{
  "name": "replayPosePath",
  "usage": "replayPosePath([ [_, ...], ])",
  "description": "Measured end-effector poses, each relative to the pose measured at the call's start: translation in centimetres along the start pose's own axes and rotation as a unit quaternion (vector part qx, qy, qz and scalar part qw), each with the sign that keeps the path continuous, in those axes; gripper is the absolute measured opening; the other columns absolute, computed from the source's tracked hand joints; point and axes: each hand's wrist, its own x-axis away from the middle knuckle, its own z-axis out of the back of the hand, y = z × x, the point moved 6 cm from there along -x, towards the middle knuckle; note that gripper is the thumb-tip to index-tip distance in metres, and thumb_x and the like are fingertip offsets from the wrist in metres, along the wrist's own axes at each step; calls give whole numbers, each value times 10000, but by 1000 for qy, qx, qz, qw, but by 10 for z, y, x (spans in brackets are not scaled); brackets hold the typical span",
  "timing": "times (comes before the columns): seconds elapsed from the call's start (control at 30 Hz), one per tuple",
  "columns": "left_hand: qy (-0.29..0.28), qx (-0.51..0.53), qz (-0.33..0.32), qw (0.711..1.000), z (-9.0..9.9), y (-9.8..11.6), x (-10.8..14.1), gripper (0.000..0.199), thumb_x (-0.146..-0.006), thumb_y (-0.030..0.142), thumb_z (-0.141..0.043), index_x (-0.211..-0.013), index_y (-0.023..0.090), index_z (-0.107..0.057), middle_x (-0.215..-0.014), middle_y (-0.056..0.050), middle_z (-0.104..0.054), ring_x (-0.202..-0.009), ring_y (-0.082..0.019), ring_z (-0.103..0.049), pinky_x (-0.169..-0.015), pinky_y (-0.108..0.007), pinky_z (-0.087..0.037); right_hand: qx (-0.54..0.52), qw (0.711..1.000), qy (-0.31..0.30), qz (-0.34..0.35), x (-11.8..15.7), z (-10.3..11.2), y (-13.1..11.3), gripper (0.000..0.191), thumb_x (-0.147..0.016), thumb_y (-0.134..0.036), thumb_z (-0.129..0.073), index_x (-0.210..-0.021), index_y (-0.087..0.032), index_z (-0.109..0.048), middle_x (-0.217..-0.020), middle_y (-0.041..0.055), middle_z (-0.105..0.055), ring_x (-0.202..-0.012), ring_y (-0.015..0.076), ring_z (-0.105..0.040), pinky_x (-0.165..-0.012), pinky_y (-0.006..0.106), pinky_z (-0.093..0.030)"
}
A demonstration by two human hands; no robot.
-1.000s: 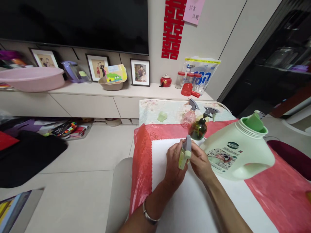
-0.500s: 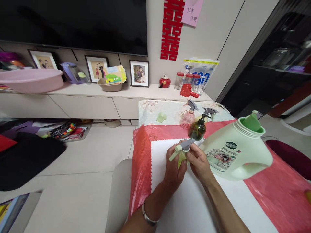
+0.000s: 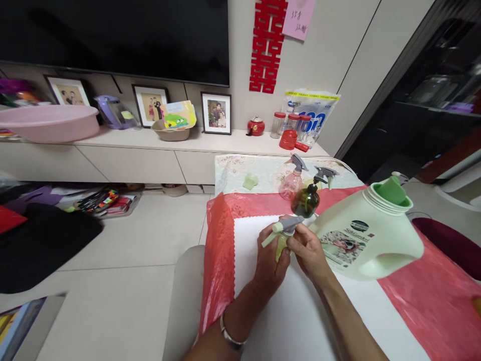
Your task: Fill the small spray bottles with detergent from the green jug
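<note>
On the red-covered counter, a pale green jug crowds the right hand, a dark green bottle and pink spray bottle beyond. Above the counter, its fingers and those of the left hand hold a small yellow-green spray bottle with grey trigger head.
</note>
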Motion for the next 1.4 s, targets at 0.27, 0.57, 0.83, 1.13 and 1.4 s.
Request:
replayPosePath([
  [0.27,18,-6,-9,1000,2,0,1,486,-974,303,-453,-1448,215,-391,-1400,-168,-534,-1317,-303,-491,-1087,-532,-406,2,1000,29,-4,-3,-1,4,467,-783,-410,-797,-1152,-184,-620,-1140,74,-582,-1076,202,-565,-1023,341,-476],
  [0.57,28,-20,-29,999,3,1,4,527,-965,240,-465,-1474,217,-329,-1398,-173,-511,-1317,-295,-485,-1081,-527,-422,9,1000,2,-7,1,4,0,405,-874,-420,-714,-1201,-195,-634,-1171,81,-567,-1182,214,-520,-1112,360,-404],
  [0.83,31,-27,-32,999,2,0,5,508,-975,258,-450,-1470,210,-345,-1393,-174,-525,-1312,-296,-496,-1078,-531,-430,10,1000,7,5,-2,2,-1,333,-873,-385,-725,-1143,-204,-652,-1149,65,-575,-1139,196,-546,-1048,329,-452],
  [1.13,33,-25,-44,998,1,0,4,502,-974,250,-464,-1462,234,-351,-1389,-163,-532,-1313,-291,-492,-1072,-523,-425,45,999,1,5,-3,3,-3,374,-850,-397,-740,-1152,-196,-652,-1198,71,-551,-1152,205,-532,-1102,351,-408],
  [1.4,35,3,-33,999,4,2,4,508,-966,237,-472,-1457,200,-346,-1409,-179,-510,-1338,-294,-472,-1092,-534,-411,65,997,34,16,-1,-3,-2,338,-868,-411,-716,-1109,-181,-656,-1100,64,-582,-1124,198,-530,-1033,304,-434],
])
